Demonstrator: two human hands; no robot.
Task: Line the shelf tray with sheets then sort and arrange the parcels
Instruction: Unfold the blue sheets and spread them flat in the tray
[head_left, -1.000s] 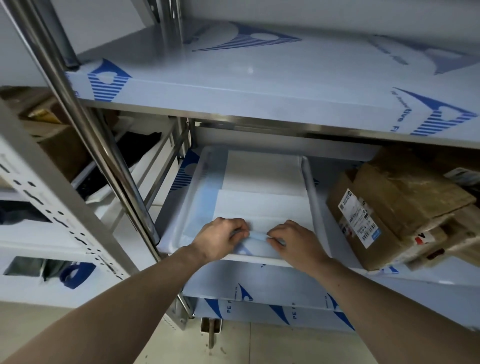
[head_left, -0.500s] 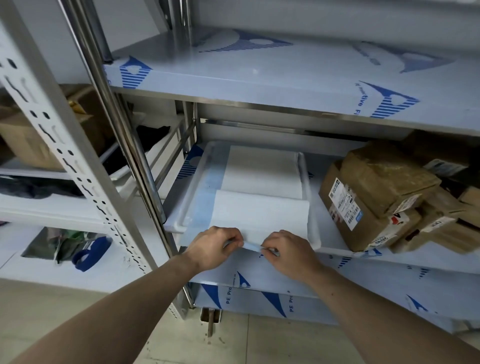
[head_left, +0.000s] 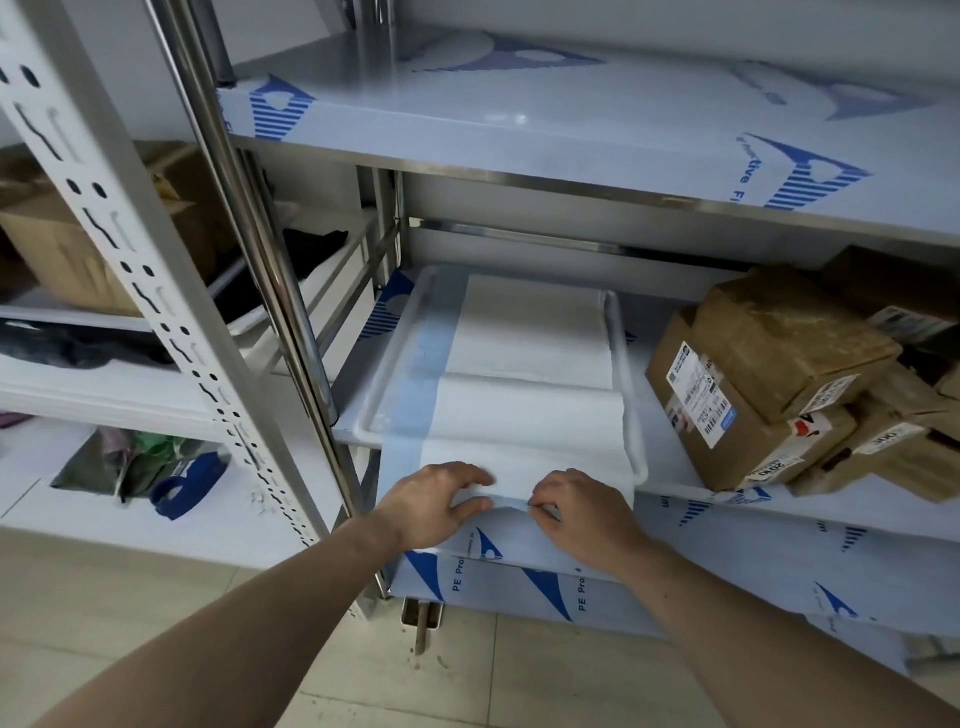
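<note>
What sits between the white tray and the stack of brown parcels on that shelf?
Nothing does. In the head view, only a bare strip of film-covered shelf separates the tray from the nearest labelled parcel. The sheet stays within the tray's right rim.

A steel shelf (head_left: 670, 317) wrapped in blue-printed film crosses the middle of the frame. On it, at centre, sits a white tray (head_left: 387, 379) lined with sheets (head_left: 530, 374). Brown parcels (head_left: 769, 379) are piled at right.
</note>
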